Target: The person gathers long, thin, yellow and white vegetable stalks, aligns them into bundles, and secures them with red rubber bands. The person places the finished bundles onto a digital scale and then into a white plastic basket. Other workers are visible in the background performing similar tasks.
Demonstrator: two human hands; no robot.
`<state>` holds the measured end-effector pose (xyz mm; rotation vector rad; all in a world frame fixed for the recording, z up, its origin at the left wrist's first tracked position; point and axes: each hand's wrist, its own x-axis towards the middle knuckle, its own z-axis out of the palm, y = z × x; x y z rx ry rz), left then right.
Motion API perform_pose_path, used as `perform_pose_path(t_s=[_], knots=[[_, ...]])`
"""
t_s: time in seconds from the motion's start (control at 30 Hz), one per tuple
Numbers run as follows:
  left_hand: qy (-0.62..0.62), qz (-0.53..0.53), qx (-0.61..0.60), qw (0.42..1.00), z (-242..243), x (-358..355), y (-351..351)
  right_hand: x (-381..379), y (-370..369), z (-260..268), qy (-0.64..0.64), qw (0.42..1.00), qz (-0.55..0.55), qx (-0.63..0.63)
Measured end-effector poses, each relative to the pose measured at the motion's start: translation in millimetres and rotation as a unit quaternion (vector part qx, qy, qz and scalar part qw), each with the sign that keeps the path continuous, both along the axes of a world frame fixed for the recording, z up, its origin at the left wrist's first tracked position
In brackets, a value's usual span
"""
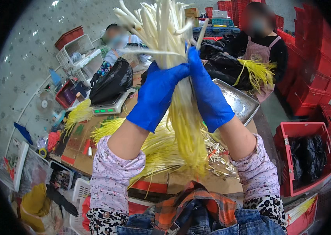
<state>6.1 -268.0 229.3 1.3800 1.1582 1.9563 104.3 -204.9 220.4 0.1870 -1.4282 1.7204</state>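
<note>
In front of my chest I hold up a bundle of blanched yellow garlic shoots (pixel 165 38), white stems upward and yellow leaves hanging down. My left hand (pixel 159 94), in a blue glove, wraps the bundle at its middle. My right hand (pixel 208 91), gloved alike, grips its right side; one stalk sticks out beyond the thumb. Some stem tips are blurred. Under my forearms a loose pile of the same shoots (pixel 156 149) lies on the cardboard-covered table (pixel 180 183). Cut stem ends (pixel 216 152) are scattered to its right.
A digital scale (pixel 108 109) bears a black plastic bag (pixel 112 82). Beyond my right hand is a metal tray (pixel 241 102). Two people stand across the table, one beside bagged shoots (pixel 255 72). A red crate (pixel 306 158) stands at right; stacked red crates (pixel 315 73) rise behind.
</note>
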Motion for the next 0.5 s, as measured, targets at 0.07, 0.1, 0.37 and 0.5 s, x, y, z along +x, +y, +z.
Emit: perform_pose_path(t_s=[0.07, 0.1, 0.37, 0.5], knots=[[0.232, 0.012, 0.054, 0.971, -10.4, -23.6, 8.9, 0.6, 1.4, -3.7, -0.053, 0.995, -0.032, 0.078], [0.339, 0.014, 0.083, 0.937, -16.6, -29.5, 11.6, 7.1, 2.7, -7.0, -0.090, 0.981, -0.077, 0.155], [0.046, -0.260, 0.055, 0.963, 2.4, 15.7, 25.8, 38.2, 46.1, -4.5, -0.222, 0.941, -0.173, 0.190], [0.195, -0.217, 0.111, 0.950, 15.7, 30.9, 59.8, 59.5, 83.7, -7.1, -0.105, 0.947, -0.249, 0.170]])
